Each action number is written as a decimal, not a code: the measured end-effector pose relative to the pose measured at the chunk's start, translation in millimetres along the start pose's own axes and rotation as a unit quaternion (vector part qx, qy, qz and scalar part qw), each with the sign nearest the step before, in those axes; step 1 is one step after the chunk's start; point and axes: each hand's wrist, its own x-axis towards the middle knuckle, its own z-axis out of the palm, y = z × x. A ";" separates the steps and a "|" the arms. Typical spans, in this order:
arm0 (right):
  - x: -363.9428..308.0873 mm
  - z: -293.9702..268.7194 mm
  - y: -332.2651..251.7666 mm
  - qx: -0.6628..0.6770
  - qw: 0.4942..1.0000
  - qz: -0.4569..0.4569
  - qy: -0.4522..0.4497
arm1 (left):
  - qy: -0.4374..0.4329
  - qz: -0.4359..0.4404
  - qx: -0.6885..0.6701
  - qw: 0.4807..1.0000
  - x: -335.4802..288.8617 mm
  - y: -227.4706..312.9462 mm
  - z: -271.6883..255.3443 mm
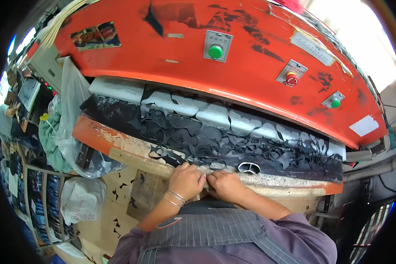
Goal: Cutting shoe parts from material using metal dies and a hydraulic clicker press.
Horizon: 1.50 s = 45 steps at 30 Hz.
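Observation:
My left hand [187, 179], with thin bangles at its wrist, is closed at the front edge of the machine bed [134, 149]. Beside it my right hand [226, 185] is also closed, the two thumbs almost touching. What the fingers grip, if anything, is hidden. A strip of black sheet scrap [167, 155] with cut-out gaps lies just beyond my left fingers. To the right of my right hand, a small oval cutting die [249, 167] with an inner divider rests at the bed's edge. Behind both hands a long heap of curly black offcuts [198, 136] covers the dark cutting board [112, 112].
The red press [171, 55] spans the far side, with a green button [215, 52], a red stop knob [291, 79] and another green button [335, 103]. Clear plastic sheeting [70, 101] hangs at left. Loaded shelves [44, 204] and a white bag [82, 200] stand lower left.

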 end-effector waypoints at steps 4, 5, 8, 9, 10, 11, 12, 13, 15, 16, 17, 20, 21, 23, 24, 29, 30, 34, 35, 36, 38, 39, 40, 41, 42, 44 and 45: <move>41.2 -46.5 42.5 0.081 0.991 -0.092 -0.054 | -0.119 0.019 -0.025 0.992 -4.4 -13.6 -4.1; 60.9 -53.8 58.3 0.028 0.993 -0.104 0.047 | -0.159 0.025 -0.031 0.986 -6.6 -19.3 -3.0; 132.2 -61.4 122.5 -0.153 0.971 -0.068 0.170 | -0.134 0.031 -0.152 0.979 1.5 -27.8 -0.1; 152.9 -59.9 140.0 -0.196 0.952 -0.085 0.221 | -0.138 0.041 -0.155 0.977 4.1 -30.8 -3.2; 169.7 -56.1 148.1 -0.215 0.948 -0.100 0.210 | -0.085 0.047 -0.150 0.984 6.6 -35.3 -7.2; 187.4 -55.4 154.4 -0.237 0.944 -0.116 0.198 | -0.028 0.053 -0.147 0.987 14.2 -41.7 -7.5; 209.0 -59.0 155.5 -0.247 0.958 -0.121 0.082 | -0.005 0.044 -0.158 0.986 24.0 -47.1 -12.3; 223.9 -63.1 158.7 -0.254 0.959 -0.120 -0.035 | 0.015 0.054 -0.157 0.986 37.8 -53.7 -17.8; 224.2 -71.7 156.2 -0.271 0.957 -0.102 -0.024 | 0.026 0.040 -0.181 0.982 61.9 -59.1 -30.2; 219.2 -74.1 160.6 -0.284 0.954 -0.096 -0.009 | 0.040 0.053 -0.177 0.982 75.8 -63.7 -31.4; 212.5 -80.5 167.7 -0.274 0.948 -0.126 0.099 | 0.057 0.056 -0.169 0.982 84.3 -68.6 -33.4; 167.6 -111.4 192.5 -0.244 0.938 0.202 0.143 | 0.087 0.050 -0.205 0.974 121.5 -80.6 -22.8; 149.6 -117.4 202.2 -0.181 0.922 0.298 0.170 | 0.089 0.044 -0.221 0.970 135.3 -81.4 -16.1; 115.4 -102.4 213.3 -0.025 0.884 0.407 0.228 | 0.043 0.003 -0.245 0.969 161.6 -77.8 2.7; 107.5 -90.7 214.9 0.017 0.863 0.442 0.243 | -0.002 -0.041 -0.260 0.965 172.8 -76.7 13.9; 77.3 -43.5 205.5 0.200 0.774 0.526 0.290 | 0.002 0.001 -0.141 0.990 212.1 -69.3 97.3; 70.4 -36.4 201.9 0.201 0.774 0.526 0.289 | -0.001 -0.012 -0.124 0.992 213.4 -68.5 104.0; 45.7 -15.4 195.1 -0.054 0.889 0.316 0.327 | 0.004 0.020 -0.098 0.995 210.0 -64.9 105.9; 42.4 -15.2 195.4 -0.103 0.914 0.304 0.249 | 0.007 0.031 -0.095 0.995 213.6 -62.0 101.4; 43.3 -10.7 200.5 -0.101 0.902 0.291 0.301 | 0.011 0.041 -0.093 0.995 215.7 -60.3 100.1; 45.2 -7.1 196.4 -0.088 0.905 0.290 0.299 | 0.015 0.044 -0.084 0.995 210.6 -66.6 102.6; 45.5 -4.8 193.1 -0.079 0.906 0.290 0.298 | 0.021 0.051 -0.077 0.996 208.3 -69.4 104.0; 44.2 -2.1 190.3 -0.096 0.903 0.277 0.315 | 0.020 0.046 -0.078 0.996 207.5 -69.4 104.6; 43.8 -1.7 189.4 -0.095 0.905 0.275 0.311 | 0.019 0.049 -0.074 0.996 206.9 -69.2 105.1; 43.7 -1.8 189.0 -0.115 0.902 0.272 0.314 | 0.018 0.051 -0.070 0.996 206.6 -69.0 105.4; 44.7 -1.3 191.3 -0.156 0.894 0.267 0.323 | 0.018 0.055 -0.072 0.996 209.8 -66.8 102.7; 46.2 -1.9 192.8 -0.156 0.894 0.268 0.323 | 0.019 0.061 -0.072 0.995 211.9 -65.5 101.7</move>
